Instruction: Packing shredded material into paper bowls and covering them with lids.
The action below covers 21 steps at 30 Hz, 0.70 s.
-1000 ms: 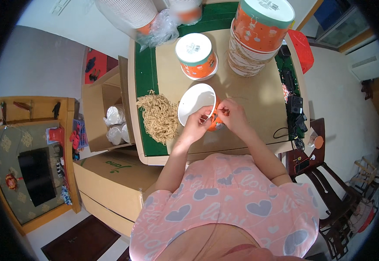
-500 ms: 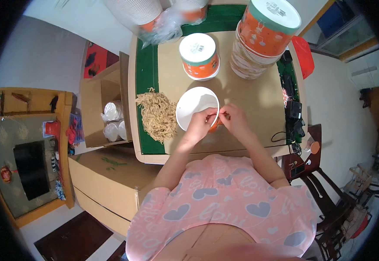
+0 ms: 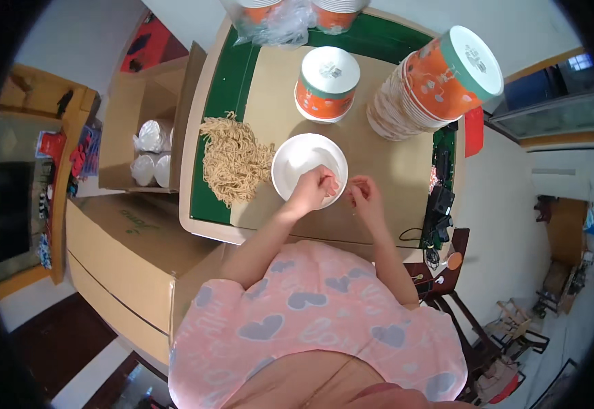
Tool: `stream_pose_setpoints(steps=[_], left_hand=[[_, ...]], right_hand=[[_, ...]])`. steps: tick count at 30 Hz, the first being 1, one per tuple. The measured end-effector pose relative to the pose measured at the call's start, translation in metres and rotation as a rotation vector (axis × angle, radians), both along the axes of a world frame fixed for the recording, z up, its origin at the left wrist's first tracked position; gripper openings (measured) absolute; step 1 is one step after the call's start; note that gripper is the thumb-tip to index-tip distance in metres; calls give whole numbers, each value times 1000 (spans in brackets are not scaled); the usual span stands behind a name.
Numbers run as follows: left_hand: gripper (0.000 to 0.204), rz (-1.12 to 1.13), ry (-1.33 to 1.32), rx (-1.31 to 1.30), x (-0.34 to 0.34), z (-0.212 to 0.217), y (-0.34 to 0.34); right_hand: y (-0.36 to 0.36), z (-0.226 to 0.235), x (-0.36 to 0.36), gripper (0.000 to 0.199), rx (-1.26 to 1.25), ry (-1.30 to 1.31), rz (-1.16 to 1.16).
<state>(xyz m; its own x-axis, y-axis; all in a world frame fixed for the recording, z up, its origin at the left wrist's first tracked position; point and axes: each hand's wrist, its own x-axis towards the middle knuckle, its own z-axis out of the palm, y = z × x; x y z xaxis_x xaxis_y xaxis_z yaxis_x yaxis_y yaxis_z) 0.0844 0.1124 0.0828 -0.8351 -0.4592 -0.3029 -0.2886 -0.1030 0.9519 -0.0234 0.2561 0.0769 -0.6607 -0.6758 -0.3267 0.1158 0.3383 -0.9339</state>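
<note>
An open paper tub (image 3: pixel 298 147) with a white inside stands on the table in front of me. My left hand (image 3: pixel 316 188) is over the near right part of its mouth, with the fingers curled closed. Just off the tub's right side, my right hand (image 3: pixel 365 198) has its thumb and fingertips drawn together. Whatever either hand holds, if anything, is too small to make out. Left of the tub lies a heap of tan twisted cords (image 3: pixel 236 163). Beyond it, an upside-down orange, white and green tub (image 3: pixel 325 85) rests on a white rim.
A tall stack of tubs (image 3: pixel 416 92) leans at the far right. More stacked tubs and clear plastic wrap (image 3: pixel 276 28) lie at the back. Black adapters and cables (image 3: pixel 439 204) line the right edge. An open carton (image 3: pixel 123 109) with white wrapped stacks stands left of the table (image 3: pixel 186 198).
My hands, together at the tub's rim before, have come apart, the left now over the mouth and the right beside it. The tub's orange side no longer shows. The whole view has shifted.
</note>
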Motion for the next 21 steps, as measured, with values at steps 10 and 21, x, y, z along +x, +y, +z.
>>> stream_pose_setpoints(steps=[10,21], left_hand=[[14,-20,67,320,11,-6,-3],[35,84,18,53,7,-19,5]], right_hand=[[-31,51,27,35,112,237,113],[-36,44,26,43,157,436,197]])
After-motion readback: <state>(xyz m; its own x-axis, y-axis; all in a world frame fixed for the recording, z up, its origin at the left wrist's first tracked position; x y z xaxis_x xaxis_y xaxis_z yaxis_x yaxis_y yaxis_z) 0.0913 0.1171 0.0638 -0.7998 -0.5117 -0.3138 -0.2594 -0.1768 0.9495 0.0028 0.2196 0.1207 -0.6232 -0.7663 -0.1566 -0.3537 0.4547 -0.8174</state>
